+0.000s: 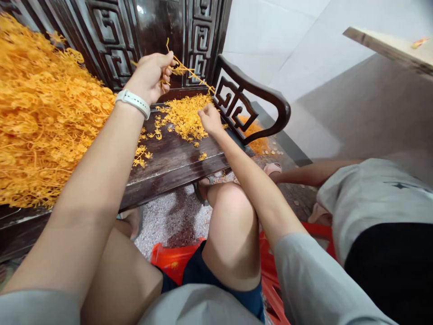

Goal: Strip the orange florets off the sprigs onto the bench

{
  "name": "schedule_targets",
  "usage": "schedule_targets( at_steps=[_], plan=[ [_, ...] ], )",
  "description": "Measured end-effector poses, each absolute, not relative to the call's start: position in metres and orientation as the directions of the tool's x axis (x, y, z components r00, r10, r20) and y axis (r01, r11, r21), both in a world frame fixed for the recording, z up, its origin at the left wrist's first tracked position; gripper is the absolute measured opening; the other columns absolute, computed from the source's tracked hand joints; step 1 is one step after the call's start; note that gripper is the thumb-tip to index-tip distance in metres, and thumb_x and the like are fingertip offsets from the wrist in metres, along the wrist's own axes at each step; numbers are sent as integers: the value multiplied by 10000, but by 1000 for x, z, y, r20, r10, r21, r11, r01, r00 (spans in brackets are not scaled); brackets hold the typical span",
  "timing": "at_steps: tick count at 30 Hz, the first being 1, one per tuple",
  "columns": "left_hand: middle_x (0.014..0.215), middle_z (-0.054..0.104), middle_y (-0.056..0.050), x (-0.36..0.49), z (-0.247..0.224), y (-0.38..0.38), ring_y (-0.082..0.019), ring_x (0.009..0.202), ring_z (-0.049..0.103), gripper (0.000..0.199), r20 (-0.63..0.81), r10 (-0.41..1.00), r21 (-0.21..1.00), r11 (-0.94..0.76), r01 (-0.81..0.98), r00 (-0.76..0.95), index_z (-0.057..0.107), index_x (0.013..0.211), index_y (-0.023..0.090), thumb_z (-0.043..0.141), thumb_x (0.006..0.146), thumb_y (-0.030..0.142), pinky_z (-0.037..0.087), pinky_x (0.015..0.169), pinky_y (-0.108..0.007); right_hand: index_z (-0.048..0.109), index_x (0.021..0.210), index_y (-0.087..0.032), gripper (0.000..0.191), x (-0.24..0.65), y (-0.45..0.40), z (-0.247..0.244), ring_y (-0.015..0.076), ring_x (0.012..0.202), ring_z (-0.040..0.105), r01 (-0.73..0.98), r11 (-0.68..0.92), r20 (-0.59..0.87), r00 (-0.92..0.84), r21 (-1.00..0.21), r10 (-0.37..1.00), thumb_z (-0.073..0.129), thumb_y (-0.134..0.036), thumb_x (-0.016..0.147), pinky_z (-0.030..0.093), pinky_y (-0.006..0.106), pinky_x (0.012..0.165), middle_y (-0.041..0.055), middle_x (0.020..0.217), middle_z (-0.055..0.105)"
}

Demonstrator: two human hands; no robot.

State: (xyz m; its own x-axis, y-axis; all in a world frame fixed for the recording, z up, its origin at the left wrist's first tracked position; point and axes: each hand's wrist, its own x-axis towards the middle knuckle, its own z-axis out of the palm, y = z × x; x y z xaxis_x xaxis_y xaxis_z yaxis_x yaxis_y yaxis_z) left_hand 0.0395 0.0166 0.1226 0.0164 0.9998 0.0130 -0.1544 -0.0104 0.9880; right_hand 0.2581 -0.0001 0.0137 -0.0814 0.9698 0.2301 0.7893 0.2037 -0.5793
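Observation:
My left hand [154,74], with a pale watch band at its wrist, is closed on a thin yellow-orange plastic stem [194,74]. Small branches stick out of the stem, and its far end slants down to the right. Lower and to the right, my right hand [210,118] has its fingers pinched together; whether they hold a small piece is hidden. Just beyond and left of that hand, a pile of small yellow plastic flower pieces [184,115] lies on the dark wooden bench [162,155]. A large heap of yellow plastic sprays [50,126] rises at the left.
The bench's carved armrest [270,99] curves up on the right, close to my right hand. Orange stems [253,135] lie on the floor behind it. Another person [375,194] sits at my right. A board edge [389,49] juts in at upper right. A red stool [176,259] shows beneath me.

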Motion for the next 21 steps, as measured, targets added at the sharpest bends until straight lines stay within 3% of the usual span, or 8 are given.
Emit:
schedule_targets(
  at_steps=[2, 5, 7, 8, 11, 14, 17, 21],
  plan=[
    [658, 358, 78, 41, 125, 15, -134, 587, 199, 327, 10, 1000, 992, -8, -128, 11, 525, 803, 242, 537, 1129, 240, 201, 601, -307, 673, 980, -126, 244, 263, -10, 17, 248, 938, 707, 875, 29, -128, -104, -484, 986, 481, -257, 1051, 582, 423, 960, 120, 928, 722],
    [655, 346, 80, 41, 130, 12, -153, 620, 177, 342, -4, 1000, 992, 6, -128, 18, 506, 807, 237, 519, 1149, 252, 212, 627, -315, 757, 901, -79, 261, 262, -29, 18, 217, 731, 709, 967, -79, -731, -129, -243, 670, 628, -285, 995, 601, 360, 777, 116, 782, 750],
    [642, 321, 84, 39, 134, 11, -163, 630, 152, 363, -16, 1000, 993, 18, -121, 15, 478, 809, 238, 454, 1170, 247, 203, 633, -321, 806, 916, -51, 238, 259, -40, 13, 216, 693, 723, 991, -78, -889, -66, -113, 454, 766, -286, 911, 597, 336, 718, 130, 774, 779],
    [636, 308, 85, 39, 136, 10, -169, 634, 140, 371, -23, 1000, 993, 24, -114, 16, 462, 811, 242, 422, 1180, 250, 201, 633, -326, 820, 931, -46, 238, 257, -43, 9, 224, 698, 738, 993, -66, -899, -60, -98, 434, 821, -275, 866, 603, 335, 712, 138, 787, 791],
    [623, 282, 85, 38, 139, 10, -179, 636, 126, 388, -55, 998, 994, 56, -96, 17, 428, 809, 250, 378, 1194, 260, 206, 628, -337, 806, 1164, -67, 343, 252, -43, -1, 282, 966, 794, 985, 18, -757, -144, -172, 638, 816, -258, 880, 631, 391, 891, 184, 1049, 828],
    [617, 295, 87, 39, 137, 11, -159, 615, 173, 378, -60, 998, 995, 60, -81, 7, 465, 815, 239, 417, 1190, 240, 214, 613, -334, 621, 1497, -82, 530, 251, -31, -4, 328, 1352, 661, 960, 126, -296, -200, -251, 934, 640, -209, 983, 516, 463, 1154, 232, 1427, 712],
    [618, 395, 92, 37, 130, 12, -119, 593, 296, 280, 9, 1000, 1000, -10, -22, -10, 562, 862, 226, 555, 1137, 175, 230, 597, -313, 696, 1361, -74, 428, 253, -17, -7, 321, 1216, 698, 912, 199, 52, -193, -359, 980, 573, -200, 971, 522, 445, 1103, 191, 1233, 775],
    [641, 588, 92, 29, 119, 9, -84, 645, 475, 196, 50, 997, 997, -54, 59, 65, 659, 862, 212, 736, 1027, 139, 355, 644, -276, 746, 1153, -115, 296, 253, -11, -18, 253, 922, 701, 839, 239, 72, -234, -489, 970, 588, -223, 928, 545, 393, 976, 78, 889, 757]
  ],
)
